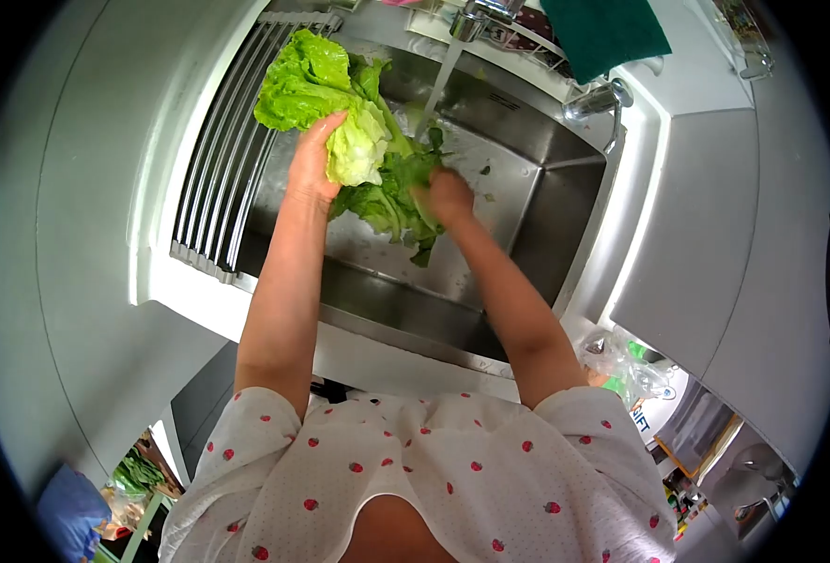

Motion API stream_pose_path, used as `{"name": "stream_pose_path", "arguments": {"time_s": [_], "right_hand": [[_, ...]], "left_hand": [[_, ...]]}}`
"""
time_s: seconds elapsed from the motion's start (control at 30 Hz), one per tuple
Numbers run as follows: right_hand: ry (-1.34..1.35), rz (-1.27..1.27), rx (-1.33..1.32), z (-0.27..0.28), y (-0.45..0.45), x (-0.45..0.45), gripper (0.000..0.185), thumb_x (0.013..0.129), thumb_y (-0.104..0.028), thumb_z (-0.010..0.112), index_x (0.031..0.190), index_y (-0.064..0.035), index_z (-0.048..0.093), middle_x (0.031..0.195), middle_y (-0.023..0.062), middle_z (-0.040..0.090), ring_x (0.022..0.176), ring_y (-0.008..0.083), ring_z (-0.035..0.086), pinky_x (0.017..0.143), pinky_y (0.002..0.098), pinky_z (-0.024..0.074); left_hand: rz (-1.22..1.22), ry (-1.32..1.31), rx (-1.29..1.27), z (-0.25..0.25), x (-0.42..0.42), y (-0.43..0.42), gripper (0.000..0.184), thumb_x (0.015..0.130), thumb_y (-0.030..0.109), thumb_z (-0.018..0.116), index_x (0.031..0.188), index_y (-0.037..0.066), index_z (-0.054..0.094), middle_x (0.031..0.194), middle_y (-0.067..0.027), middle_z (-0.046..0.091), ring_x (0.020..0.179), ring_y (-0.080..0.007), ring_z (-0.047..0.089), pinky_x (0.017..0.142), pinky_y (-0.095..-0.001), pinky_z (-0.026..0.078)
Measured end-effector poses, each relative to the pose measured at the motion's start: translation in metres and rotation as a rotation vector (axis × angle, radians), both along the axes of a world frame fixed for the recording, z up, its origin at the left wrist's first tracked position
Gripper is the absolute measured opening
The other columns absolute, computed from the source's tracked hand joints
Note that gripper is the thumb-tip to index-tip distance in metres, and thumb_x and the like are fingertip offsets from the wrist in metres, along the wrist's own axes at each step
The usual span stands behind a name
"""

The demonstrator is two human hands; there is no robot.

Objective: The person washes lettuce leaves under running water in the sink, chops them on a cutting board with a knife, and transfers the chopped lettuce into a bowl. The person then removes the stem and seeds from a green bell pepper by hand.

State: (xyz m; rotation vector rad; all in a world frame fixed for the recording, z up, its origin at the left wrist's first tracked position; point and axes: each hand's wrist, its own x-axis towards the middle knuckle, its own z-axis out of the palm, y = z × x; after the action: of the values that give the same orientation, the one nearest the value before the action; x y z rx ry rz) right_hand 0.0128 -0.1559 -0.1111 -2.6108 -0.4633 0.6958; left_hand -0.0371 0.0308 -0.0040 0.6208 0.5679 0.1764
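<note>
My left hand (313, 161) is wrapped round a head of lettuce (358, 145) over the sink (490, 263), thumb on its pale base. Bright green leaves spread above the hand, and darker ones hang to the right and below. My right hand (448, 197), slightly blurred, is closed at the dark lettuce leaves (405, 183) on the right side. Its fingertips are partly hidden among them. A stream of water (441, 86) runs from the faucet (479, 17) into the sink just behind the lettuce.
A metal roll-up rack (232, 150) covers the sink's left side. Small leaf scraps (486, 170) lie on the wet sink floor. At the back right are a green cloth (607, 36) and a chrome fitting (598, 100). A clear plastic bag (626, 361) sits below the counter at right.
</note>
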Motion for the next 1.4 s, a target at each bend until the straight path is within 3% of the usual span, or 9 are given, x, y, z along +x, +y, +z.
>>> {"name": "stream_pose_path", "arguments": {"time_s": [0.23, 0.33, 0.43, 0.73, 0.83, 1.03, 1.23, 1.33, 1.4], "right_hand": [[0.023, -0.003, 0.008, -0.023, -0.005, -0.009, 0.035, 0.074, -0.027, 0.063, 0.099, -0.0041, 0.057, 0.095, 0.0163, 0.058, 0.086, 0.0312, 0.057, 0.074, 0.0403, 0.0458], [0.09, -0.19, 0.309, 0.01, -0.007, 0.03, 0.029, 0.079, -0.019, 0.057, 0.103, -0.002, 0.056, 0.096, 0.0126, 0.058, 0.082, 0.0272, 0.057, 0.07, 0.0402, 0.0459], [0.597, -0.453, 0.934, 0.061, -0.005, 0.053, 0.026, 0.083, -0.015, 0.053, 0.104, -0.0003, 0.054, 0.093, 0.0064, 0.058, 0.081, 0.0207, 0.055, 0.072, 0.0381, 0.0435], [0.734, -0.571, 1.244, 0.136, 0.021, 0.067, 0.022, 0.084, -0.017, 0.055, 0.102, -0.0041, 0.054, 0.094, 0.0038, 0.058, 0.086, 0.0143, 0.052, 0.08, 0.0313, 0.0388], [0.698, -0.432, 1.28, 0.125, 0.027, 0.069, 0.021, 0.084, -0.016, 0.056, 0.101, -0.0039, 0.057, 0.094, 0.0027, 0.058, 0.088, 0.0153, 0.052, 0.08, 0.031, 0.0395], [-0.247, 0.052, 0.667, 0.133, 0.033, 0.046, 0.028, 0.083, -0.018, 0.057, 0.104, 0.0001, 0.059, 0.097, 0.0031, 0.057, 0.089, 0.0152, 0.054, 0.076, 0.0288, 0.042], [0.021, -0.265, 1.04, 0.131, 0.027, 0.043, 0.023, 0.079, -0.013, 0.059, 0.099, -0.001, 0.061, 0.093, 0.0103, 0.061, 0.08, 0.0191, 0.058, 0.07, 0.0269, 0.0441], [0.178, -0.535, 1.064, 0.087, 0.021, 0.044, 0.021, 0.079, -0.011, 0.057, 0.096, -0.0016, 0.062, 0.088, 0.0113, 0.062, 0.079, 0.0219, 0.058, 0.07, 0.0293, 0.0441], [0.014, -0.369, 0.787, 0.038, 0.016, 0.03, 0.018, 0.078, -0.011, 0.057, 0.092, -0.0023, 0.063, 0.086, 0.0127, 0.063, 0.079, 0.0239, 0.059, 0.07, 0.0319, 0.0445]], "left_hand": [[0.028, 0.026, 0.005, -0.001, -0.009, 0.004, 0.03, 0.077, 0.015, 0.062, 0.102, 0.001, 0.054, 0.094, -0.0116, 0.06, 0.082, -0.0236, 0.06, 0.072, -0.0365, 0.051], [-0.012, 0.01, -0.051, -0.002, -0.014, 0.001, 0.03, 0.077, 0.016, 0.062, 0.103, 0.001, 0.054, 0.094, -0.0114, 0.06, 0.082, -0.0239, 0.06, 0.072, -0.037, 0.051], [-0.034, 0.012, -0.113, -0.006, -0.015, -0.003, 0.031, 0.078, 0.016, 0.061, 0.104, 0.002, 0.053, 0.094, -0.011, 0.06, 0.082, -0.024, 0.06, 0.072, -0.0371, 0.051], [0.025, -0.072, -0.174, -0.002, -0.011, -0.013, 0.033, 0.077, 0.017, 0.06, 0.106, 0.002, 0.052, 0.097, -0.0115, 0.06, 0.087, -0.0245, 0.059, 0.076, -0.0378, 0.049], [0.04, -0.099, -0.171, -0.002, -0.01, -0.015, 0.034, 0.078, 0.019, 0.058, 0.106, 0.001, 0.052, 0.097, -0.0124, 0.06, 0.087, -0.0251, 0.059, 0.076, -0.0381, 0.049], [0.007, -0.119, -0.135, 0.007, 0.011, -0.007, 0.035, 0.078, 0.022, 0.056, 0.105, -0.001, 0.052, 0.096, -0.0145, 0.06, 0.086, -0.0261, 0.059, 0.076, -0.0375, 0.05], [-0.048, -0.236, -0.097, 0.017, 0.029, 0.0, 0.028, 0.079, 0.016, 0.057, 0.101, -0.002, 0.054, 0.093, -0.0129, 0.061, 0.083, -0.0237, 0.061, 0.074, -0.036, 0.051], [-0.056, -0.236, -0.099, 0.011, 0.031, 0.007, 0.028, 0.079, 0.014, 0.058, 0.101, -0.001, 0.054, 0.092, -0.0123, 0.061, 0.083, -0.0231, 0.061, 0.073, -0.0353, 0.051], [-0.023, -0.133, -0.02, 0.016, 0.027, 0.006, 0.029, 0.078, 0.015, 0.059, 0.102, -0.001, 0.054, 0.093, -0.0118, 0.061, 0.083, -0.0231, 0.061, 0.073, -0.0348, 0.051]]}}
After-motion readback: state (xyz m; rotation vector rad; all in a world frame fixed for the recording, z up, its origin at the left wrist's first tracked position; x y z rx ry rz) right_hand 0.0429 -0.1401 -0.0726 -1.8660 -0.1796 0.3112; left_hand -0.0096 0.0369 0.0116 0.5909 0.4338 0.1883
